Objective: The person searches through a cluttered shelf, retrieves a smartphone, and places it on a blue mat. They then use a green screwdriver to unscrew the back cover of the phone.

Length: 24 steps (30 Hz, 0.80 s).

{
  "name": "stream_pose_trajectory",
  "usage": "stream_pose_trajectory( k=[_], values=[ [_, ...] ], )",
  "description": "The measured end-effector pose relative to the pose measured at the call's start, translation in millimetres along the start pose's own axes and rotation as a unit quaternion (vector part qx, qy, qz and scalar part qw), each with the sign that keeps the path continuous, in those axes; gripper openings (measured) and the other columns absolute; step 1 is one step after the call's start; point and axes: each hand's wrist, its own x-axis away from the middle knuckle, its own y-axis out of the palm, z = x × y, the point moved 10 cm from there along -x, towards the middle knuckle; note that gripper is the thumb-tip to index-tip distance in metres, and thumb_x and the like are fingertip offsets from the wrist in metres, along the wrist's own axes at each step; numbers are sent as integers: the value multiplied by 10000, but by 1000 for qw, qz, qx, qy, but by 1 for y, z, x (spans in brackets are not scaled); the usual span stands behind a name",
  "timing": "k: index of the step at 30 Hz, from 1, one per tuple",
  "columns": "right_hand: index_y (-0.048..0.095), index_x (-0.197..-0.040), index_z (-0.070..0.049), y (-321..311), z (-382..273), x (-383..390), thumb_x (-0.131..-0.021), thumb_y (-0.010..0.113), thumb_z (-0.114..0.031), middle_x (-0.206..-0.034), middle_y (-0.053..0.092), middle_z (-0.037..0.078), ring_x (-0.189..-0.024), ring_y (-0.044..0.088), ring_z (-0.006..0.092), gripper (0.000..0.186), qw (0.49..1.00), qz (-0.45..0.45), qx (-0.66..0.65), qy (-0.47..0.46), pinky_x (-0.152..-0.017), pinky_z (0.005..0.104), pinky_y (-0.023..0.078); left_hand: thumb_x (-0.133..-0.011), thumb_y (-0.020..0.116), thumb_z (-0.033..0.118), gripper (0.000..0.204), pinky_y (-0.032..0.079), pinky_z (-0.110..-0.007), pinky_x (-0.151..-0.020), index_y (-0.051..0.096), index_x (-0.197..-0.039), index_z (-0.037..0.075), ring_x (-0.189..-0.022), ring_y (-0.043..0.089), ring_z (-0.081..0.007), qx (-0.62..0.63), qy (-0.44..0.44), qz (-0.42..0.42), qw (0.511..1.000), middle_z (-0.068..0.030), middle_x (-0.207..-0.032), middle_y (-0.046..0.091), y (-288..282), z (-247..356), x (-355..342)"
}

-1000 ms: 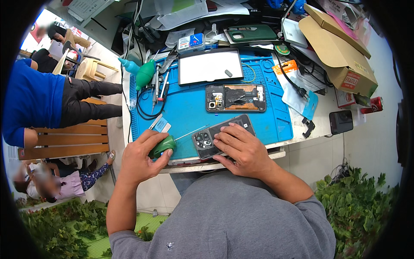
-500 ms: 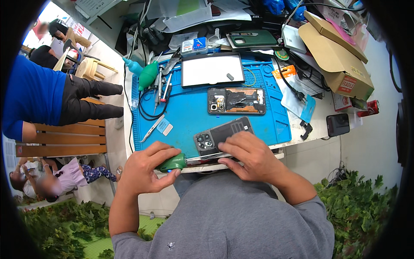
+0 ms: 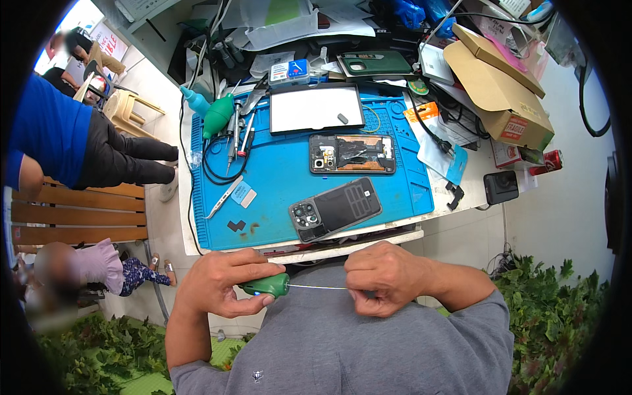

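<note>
In front of my torso, below the desk edge, my left hand point(image 3: 232, 283) grips a small green rounded tool point(image 3: 268, 286) between thumb and fingers. A thin pale line point(image 3: 316, 286) runs taut from its end to my right hand point(image 3: 383, 279). That hand is closed in a pinch, and whatever end it grips is hidden by the fingers. On the blue mat point(image 3: 263, 191) just beyond lies a dark phone back cover point(image 3: 345, 205) with its camera rings up. Farther back rests an opened phone point(image 3: 352, 155) with its inner parts exposed.
A white-lined tray point(image 3: 309, 108) stands behind the opened phone. At the mat's left are a green air blower point(image 3: 218, 117), pen-like tools point(image 3: 245, 131), tweezers point(image 3: 224, 197) and small dark pieces point(image 3: 236, 226). Right: a cardboard box point(image 3: 497, 99), black phone point(image 3: 500, 187). A person in blue point(image 3: 56, 131) stands left.
Both hands have moved down toward my body with the green tool, away from the phone cover. My right hand has closed from a looser pinch. The view has shifted slightly.
</note>
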Motion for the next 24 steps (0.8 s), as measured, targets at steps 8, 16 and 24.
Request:
stream_pose_trajectory(
  k=[8, 16, 24],
  values=[
    [530, -738, -37, -73, 22, 46, -877, 707, -32, -653, 513, 101, -555, 538, 314, 226, 974, 109, 123, 156, -546, 444, 426, -753, 861, 184, 479, 620, -336, -735, 852, -1213, 50, -841, 804, -260, -45, -84, 77, 992, -118, -1033, 819, -40, -39, 42],
    [694, -890, 21, -134, 49, 88, -962, 773, -8, -940, 694, 152, -861, 688, 360, 111, 864, 273, 343, 247, -754, 467, 555, -771, 841, 167, 476, 599, -344, -804, 829, -1208, -22, -906, 778, -266, 6, -44, 186, 982, -163, -1026, 807, -16, -49, 51],
    [783, -1122, -31, -139, 68, 113, -856, 889, -33, -1073, 724, 142, -1026, 712, 361, 287, 845, 189, 324, 380, -891, 452, 587, -834, 845, 137, 434, 523, -326, -743, 812, -1235, -27, -833, 686, -221, -31, -103, 232, 967, -138, -959, 754, -17, -50, 56]
  ],
)
